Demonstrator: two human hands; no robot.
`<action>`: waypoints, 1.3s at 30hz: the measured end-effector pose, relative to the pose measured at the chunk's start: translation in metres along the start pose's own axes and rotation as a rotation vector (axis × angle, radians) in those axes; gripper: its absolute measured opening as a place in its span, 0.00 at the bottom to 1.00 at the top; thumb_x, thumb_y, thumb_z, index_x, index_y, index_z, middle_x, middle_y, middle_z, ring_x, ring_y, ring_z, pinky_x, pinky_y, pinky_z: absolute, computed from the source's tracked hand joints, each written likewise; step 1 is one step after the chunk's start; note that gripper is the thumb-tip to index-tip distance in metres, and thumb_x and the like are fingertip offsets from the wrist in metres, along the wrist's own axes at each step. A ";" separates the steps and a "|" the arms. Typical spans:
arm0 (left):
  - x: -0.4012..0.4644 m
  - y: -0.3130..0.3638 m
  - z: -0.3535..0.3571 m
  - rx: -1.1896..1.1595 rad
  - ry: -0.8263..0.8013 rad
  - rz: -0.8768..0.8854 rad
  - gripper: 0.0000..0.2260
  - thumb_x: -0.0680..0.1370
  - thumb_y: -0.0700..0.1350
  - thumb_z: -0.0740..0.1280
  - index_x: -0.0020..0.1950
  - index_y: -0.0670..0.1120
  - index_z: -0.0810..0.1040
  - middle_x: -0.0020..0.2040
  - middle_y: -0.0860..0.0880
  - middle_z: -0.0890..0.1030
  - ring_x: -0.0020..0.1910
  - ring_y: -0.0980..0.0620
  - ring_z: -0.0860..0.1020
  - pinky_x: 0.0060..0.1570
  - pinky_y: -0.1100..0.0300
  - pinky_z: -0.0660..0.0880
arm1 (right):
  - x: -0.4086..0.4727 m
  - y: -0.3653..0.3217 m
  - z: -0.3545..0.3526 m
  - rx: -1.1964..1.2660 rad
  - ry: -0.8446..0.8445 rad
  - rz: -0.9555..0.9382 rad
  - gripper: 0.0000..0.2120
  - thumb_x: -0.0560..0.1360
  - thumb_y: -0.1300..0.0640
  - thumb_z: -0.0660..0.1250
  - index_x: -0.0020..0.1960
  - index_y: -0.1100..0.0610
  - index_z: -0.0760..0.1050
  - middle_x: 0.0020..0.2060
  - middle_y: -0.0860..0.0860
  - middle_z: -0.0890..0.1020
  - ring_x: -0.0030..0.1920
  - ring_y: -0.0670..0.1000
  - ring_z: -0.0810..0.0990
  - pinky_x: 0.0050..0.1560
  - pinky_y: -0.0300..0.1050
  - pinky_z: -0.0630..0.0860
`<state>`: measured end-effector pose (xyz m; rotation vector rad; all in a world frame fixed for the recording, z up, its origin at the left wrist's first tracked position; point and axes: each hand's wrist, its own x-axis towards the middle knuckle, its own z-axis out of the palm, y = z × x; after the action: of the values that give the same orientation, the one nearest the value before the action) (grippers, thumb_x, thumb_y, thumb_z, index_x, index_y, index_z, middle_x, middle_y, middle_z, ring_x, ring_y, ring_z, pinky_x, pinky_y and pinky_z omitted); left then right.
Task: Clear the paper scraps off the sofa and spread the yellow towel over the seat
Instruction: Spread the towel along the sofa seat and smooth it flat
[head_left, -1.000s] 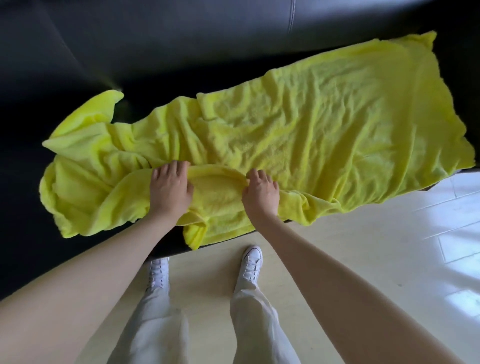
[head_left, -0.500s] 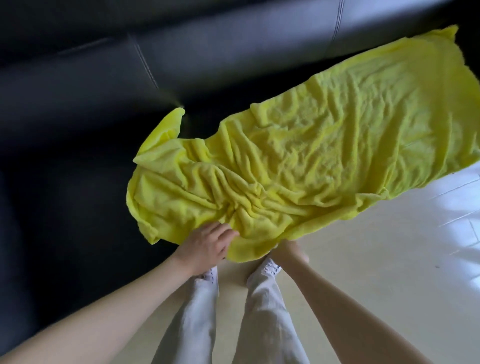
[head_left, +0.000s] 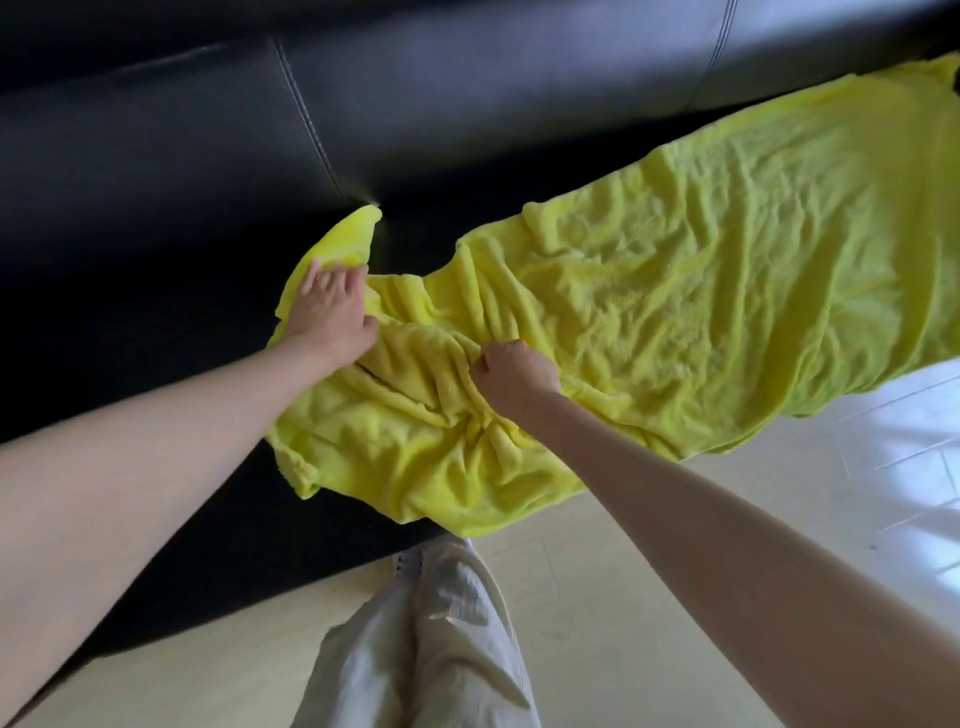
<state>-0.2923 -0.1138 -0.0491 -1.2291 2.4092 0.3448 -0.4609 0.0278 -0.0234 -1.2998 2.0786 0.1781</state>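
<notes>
The yellow towel (head_left: 701, 291) lies across the seat of the black leather sofa (head_left: 156, 156), smoother at the right and bunched into folds at its left end. My left hand (head_left: 332, 301) rests on the towel near its far left corner, fingers spread over the cloth. My right hand (head_left: 511, 374) is curled into a fist and grips a fold in the bunched part. The towel's front edge hangs over the seat's front. No paper scraps show.
A pale tiled floor (head_left: 779, 519) runs in front of the sofa. My legs in light trousers (head_left: 431, 639) stand close to the seat's front edge. The sofa's backrest (head_left: 467, 78) rises behind the towel, and bare black seat extends to the left.
Both hands have moved from the towel's front edge further onto it: the left to the far left corner, the right to a fold in the middle. The view has shifted left.
</notes>
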 end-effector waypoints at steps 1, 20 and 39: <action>0.006 -0.005 -0.002 0.052 -0.024 0.006 0.28 0.78 0.50 0.58 0.75 0.41 0.58 0.71 0.40 0.67 0.73 0.43 0.62 0.76 0.50 0.47 | 0.005 0.002 -0.005 -0.005 0.027 -0.041 0.14 0.79 0.52 0.54 0.47 0.59 0.75 0.44 0.56 0.79 0.46 0.59 0.79 0.36 0.46 0.69; -0.001 -0.082 -0.075 -0.260 -0.999 0.024 0.54 0.45 0.73 0.75 0.68 0.59 0.64 0.61 0.59 0.73 0.58 0.53 0.75 0.58 0.52 0.75 | 0.148 -0.051 -0.062 -0.619 -0.035 -0.506 0.27 0.76 0.62 0.64 0.73 0.52 0.62 0.66 0.52 0.72 0.67 0.54 0.68 0.67 0.50 0.63; -0.074 -0.229 0.027 -0.922 0.055 -0.926 0.35 0.70 0.58 0.73 0.70 0.44 0.67 0.68 0.40 0.71 0.67 0.41 0.69 0.65 0.46 0.68 | 0.140 -0.095 -0.057 -0.050 0.499 0.114 0.16 0.76 0.59 0.60 0.64 0.58 0.68 0.59 0.56 0.77 0.62 0.58 0.72 0.59 0.53 0.66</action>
<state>-0.0605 -0.1835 -0.0464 -2.5482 1.4043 1.1548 -0.4466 -0.1495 -0.0427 -1.3571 2.5834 -0.0539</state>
